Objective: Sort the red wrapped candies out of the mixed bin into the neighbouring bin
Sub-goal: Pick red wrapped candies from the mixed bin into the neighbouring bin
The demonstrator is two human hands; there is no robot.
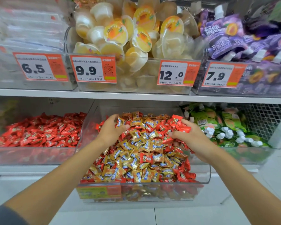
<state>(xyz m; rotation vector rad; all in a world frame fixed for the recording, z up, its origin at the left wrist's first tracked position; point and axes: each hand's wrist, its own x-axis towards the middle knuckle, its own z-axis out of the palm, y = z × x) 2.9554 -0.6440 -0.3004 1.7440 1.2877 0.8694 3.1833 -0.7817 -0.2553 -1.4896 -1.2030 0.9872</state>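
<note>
While the right hand (191, 138) grasps a cluster of red candies (177, 120) in its curled fingers, it sits at the right rear of the mixed bin (208, 176), just above the heap. The left hand (110, 130) lies at the left rear of the same bin with its fingers curled down onto the heap. A gold candy (120, 122) sits between its thumb and fingers, but it cannot be told whether the hand grips this candy or merely touches it. Both forearms reach in over the front wall of the bin. The mixed bin is clear plastic, stands further forward than its neighbours, and holds gold and red wrapped candies heaped together, with red ones mostly along the sides and the front right corner. A blurred yellow and orange label (99, 190) is fixed to its front left. The left bin (31, 156), touching or just beside the mixed bin, holds a red pile (39, 132) of the same wrapped candies and no gold ones that can be seen. To the right lie green pouches (206, 120) with white caps. Above, a white shelf (39, 92) carries clear bins fronted by price tags (92, 69), with jelly cups (115, 32) in the centre and purple pouches (225, 34) on the right.
</note>
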